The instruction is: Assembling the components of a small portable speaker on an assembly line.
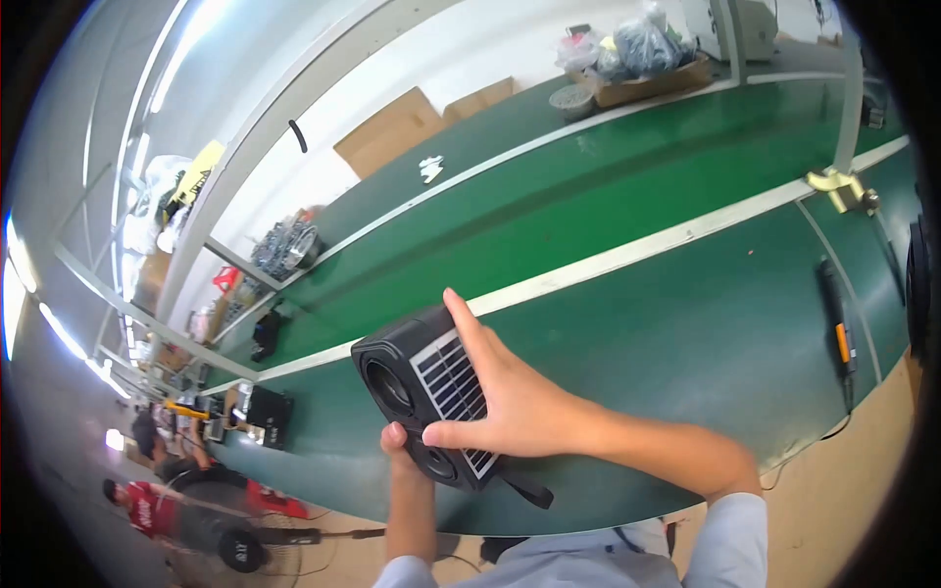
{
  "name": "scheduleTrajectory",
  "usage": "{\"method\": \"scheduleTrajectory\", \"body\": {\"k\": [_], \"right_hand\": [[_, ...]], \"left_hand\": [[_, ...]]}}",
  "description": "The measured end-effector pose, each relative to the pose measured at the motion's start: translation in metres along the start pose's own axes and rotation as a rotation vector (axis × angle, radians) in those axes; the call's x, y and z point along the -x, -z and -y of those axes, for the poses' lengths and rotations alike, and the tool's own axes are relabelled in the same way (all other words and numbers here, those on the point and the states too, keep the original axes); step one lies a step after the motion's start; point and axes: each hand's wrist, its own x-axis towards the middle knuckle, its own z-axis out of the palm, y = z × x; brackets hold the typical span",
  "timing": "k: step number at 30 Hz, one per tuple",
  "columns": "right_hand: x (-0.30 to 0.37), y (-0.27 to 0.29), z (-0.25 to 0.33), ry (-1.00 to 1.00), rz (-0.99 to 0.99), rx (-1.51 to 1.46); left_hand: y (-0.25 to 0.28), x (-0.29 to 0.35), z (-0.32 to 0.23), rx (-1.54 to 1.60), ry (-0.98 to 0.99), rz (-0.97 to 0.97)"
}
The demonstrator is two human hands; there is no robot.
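Note:
Above the near edge of the green workbench, both hands hold a black box-shaped speaker housing (402,338) at a tilt. Two round recesses show on its left face, and a small solar panel (449,384) lies along the face toward my right hand. A black strap (527,488) hangs off its lower end. My right hand (510,392) spreads over the panel side, thumb across the panel and fingers at the top edge. Closed on the lower left edge, my left hand (397,446) has its thumb tip by the lower recess; its other fingers are hidden.
A black and orange electric screwdriver (841,333) lies at the right with its cord. Beyond a white rail (627,257) runs a green belt (510,225). Farther off are a carton of plastic bags (647,83) and small white pieces (431,169). People and a fan (240,549) are at lower left.

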Motion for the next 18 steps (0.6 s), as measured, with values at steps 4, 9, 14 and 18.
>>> {"method": "scheduleTrajectory", "body": {"k": [4, 9, 14, 18], "right_hand": [[0.003, -0.023, -0.007, -0.062, -0.007, -0.225], [-0.002, -0.025, -0.010, -0.265, 0.025, -0.180], [0.000, -0.032, -0.028, -0.219, -0.109, -0.173], [0.000, -0.033, -0.050, -0.265, -0.115, -0.144]], "left_hand": [[0.014, 0.007, 0.005, 0.253, 0.032, -0.076], [0.028, 0.009, 0.009, 0.283, 0.038, -0.035], [0.032, 0.012, 0.015, 0.063, 0.003, -0.054], [0.035, 0.014, 0.024, -0.090, -0.041, -0.072]]}}
